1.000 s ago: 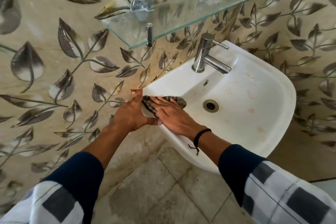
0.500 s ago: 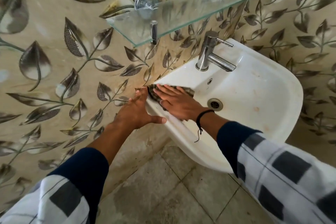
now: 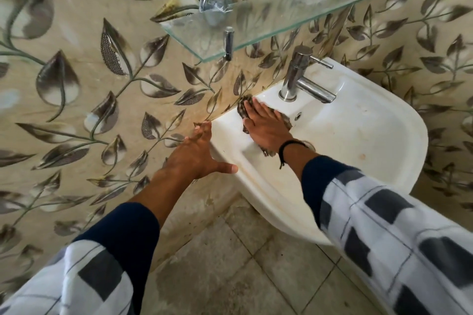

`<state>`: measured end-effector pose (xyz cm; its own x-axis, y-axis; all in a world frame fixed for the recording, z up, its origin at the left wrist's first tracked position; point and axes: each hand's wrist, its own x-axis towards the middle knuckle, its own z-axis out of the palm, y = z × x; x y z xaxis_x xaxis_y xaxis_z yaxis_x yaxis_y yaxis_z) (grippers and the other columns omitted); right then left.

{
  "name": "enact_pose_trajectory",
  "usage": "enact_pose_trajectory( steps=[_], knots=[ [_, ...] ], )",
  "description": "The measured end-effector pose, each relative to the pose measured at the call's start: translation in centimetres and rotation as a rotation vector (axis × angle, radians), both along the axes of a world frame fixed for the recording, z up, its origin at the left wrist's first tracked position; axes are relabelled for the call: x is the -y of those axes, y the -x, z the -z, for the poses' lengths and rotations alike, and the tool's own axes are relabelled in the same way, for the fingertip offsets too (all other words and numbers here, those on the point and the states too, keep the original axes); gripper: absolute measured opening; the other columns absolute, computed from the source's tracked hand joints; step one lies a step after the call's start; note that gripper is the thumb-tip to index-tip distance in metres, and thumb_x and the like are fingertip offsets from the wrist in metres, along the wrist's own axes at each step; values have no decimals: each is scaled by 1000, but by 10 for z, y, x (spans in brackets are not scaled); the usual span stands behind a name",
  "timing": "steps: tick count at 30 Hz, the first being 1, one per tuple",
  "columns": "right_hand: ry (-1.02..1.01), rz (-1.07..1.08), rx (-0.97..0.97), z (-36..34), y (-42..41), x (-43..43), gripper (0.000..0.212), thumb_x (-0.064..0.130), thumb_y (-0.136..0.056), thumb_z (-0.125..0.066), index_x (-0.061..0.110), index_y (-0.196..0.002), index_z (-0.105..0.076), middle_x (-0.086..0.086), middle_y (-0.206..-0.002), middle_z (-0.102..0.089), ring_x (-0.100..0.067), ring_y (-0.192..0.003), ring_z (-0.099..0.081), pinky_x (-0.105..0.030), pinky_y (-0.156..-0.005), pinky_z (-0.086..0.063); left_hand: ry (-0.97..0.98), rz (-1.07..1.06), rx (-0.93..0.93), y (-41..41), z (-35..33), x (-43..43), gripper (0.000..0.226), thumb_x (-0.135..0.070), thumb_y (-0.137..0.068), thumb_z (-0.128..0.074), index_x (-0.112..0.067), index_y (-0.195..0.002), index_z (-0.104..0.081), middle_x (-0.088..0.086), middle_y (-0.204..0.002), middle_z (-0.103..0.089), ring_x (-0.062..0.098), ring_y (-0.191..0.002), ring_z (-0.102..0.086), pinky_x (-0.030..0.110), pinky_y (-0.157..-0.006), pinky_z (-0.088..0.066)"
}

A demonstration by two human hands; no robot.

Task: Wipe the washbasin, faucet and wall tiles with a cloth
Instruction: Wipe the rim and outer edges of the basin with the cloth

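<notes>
One cam only, head-worn, so no 2nd view to share w/ it. It's looking fwd and steeply down from above the washbasin (image 3: pixel 358 140), tilted so the basin sits right of centre and runs diagonally. Wide-angle lens: wall tiles (image 3: pixel 76 84) bow across the whole left and top. Glass shelf (image 3: pixel 281 15) sits high in frame, seen from slightly above. Close range: both sleeves enter from the bottom corners, floor (image 3: pixel 243 276) visible straight below betw. them. Faucet (image 3: pixel 299 77) near upper mid-right.
</notes>
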<state>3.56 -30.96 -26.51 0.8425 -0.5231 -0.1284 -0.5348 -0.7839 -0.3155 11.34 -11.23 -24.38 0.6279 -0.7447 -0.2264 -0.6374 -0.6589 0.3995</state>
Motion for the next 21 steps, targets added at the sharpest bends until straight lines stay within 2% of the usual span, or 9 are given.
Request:
enact_pose_trajectory(
  steps=[3,5,7,11,13,18,21],
  knots=[
    [56,1,17,11,6,-25,56,40,-105,-19,30,-159,-6,3,-167,8,-17,-153,8,-43,-122,7,-13,-6,-15,-1,0,0,141,-83,-40,-69,-31,-152,-1,-2,-160,-13,27,-143,-24,49,-111,-33],
    [98,-116,10,15,16,-21,56,46,-103,-17,36,-158,-7,7,-166,8,-15,-153,8,-43,-123,6,-18,0,-8,0,-1,0,141,-83,-43,-69,-29,-153,2,-2,-161,-9,26,-145,-19,48,-114,-28],
    [50,-150,-28,7,17,0,54,51,-104,-18,45,-156,-4,14,-165,9,-10,-152,8,-41,-122,5,-55,26,14,2,-6,0,138,-78,-53,-70,-23,-154,7,-1,-162,-2,23,-148,-8,44,-119,-18],
    [-22,10,-46,-4,1,12,54,47,-104,-20,46,-155,-4,11,-166,9,-12,-153,9,-45,-122,6,-94,61,57,9,-18,1,133,-73,-63,-69,-16,-153,10,1,-162,3,22,-148,0,38,-118,-6],
    [29,8,-19,1,4,-8,54,45,-105,-22,43,-157,-7,5,-167,8,-18,-153,8,-47,-121,6,-98,75,81,9,-17,1,133,-75,-63,-67,-14,-153,9,2,-162,3,20,-148,0,37,-118,-2],
    [53,-109,19,9,21,-1,52,52,-102,-24,53,-152,-11,12,-166,4,-12,-153,4,-41,-121,3,-103,74,108,7,-17,1,134,-79,-59,-66,-16,-153,6,2,-162,0,24,-148,-3,40,-119,-6],
    [34,-19,-10,3,5,4,53,49,-103,-21,50,-154,-8,8,-167,5,-15,-153,5,-45,-121,4,-125,77,114,9,-19,2,133,-77,-60,-67,-15,-153,6,3,-161,-1,24,-148,-4,40,-118,-8]
  ],
)
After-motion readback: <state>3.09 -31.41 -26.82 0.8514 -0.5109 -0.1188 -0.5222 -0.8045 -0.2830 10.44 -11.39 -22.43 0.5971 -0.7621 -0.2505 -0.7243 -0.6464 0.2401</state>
